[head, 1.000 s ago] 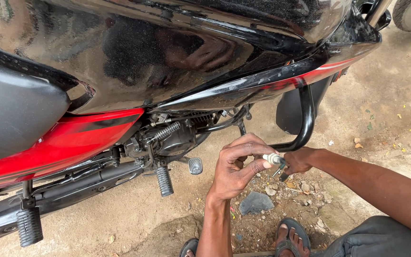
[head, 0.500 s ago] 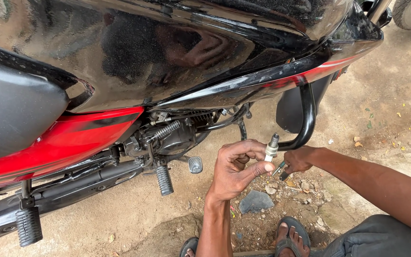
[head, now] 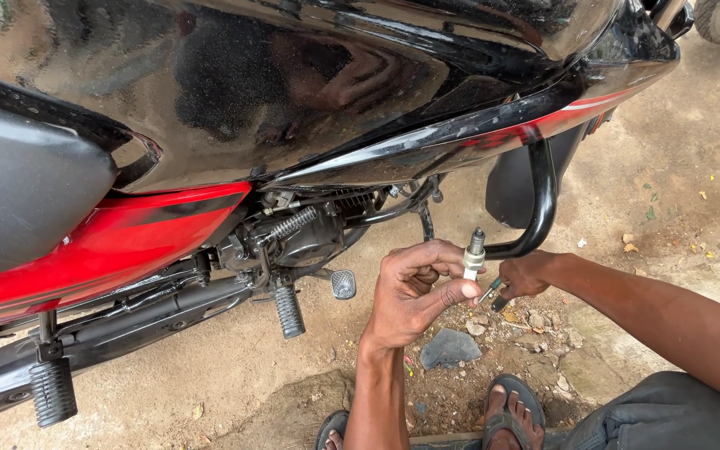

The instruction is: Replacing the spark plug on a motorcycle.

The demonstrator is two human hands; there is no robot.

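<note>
My left hand (head: 414,292) pinches a small spark plug (head: 474,253) upright between thumb and fingers, its white body and metal tip showing above my thumb. Just to its right, my right hand (head: 527,275) is closed around a small tool (head: 491,292) with a thin blue-green shaft whose end points at the plug's base. Both hands hover low beside a black and red motorcycle (head: 293,108), below its engine (head: 310,229) and next to the black crash guard tube (head: 543,200).
A foot peg (head: 289,310) and a small pedal (head: 342,284) stick out left of my hands. A rear foot peg (head: 52,390) sits far left. A flat grey stone (head: 449,347) and loose pebbles lie on the dirt ground. My sandalled foot (head: 514,412) is at the bottom edge.
My left hand has turned the spark plug upright and lifted it slightly. My right hand has stayed close, now with the tool against the plug's lower end.
</note>
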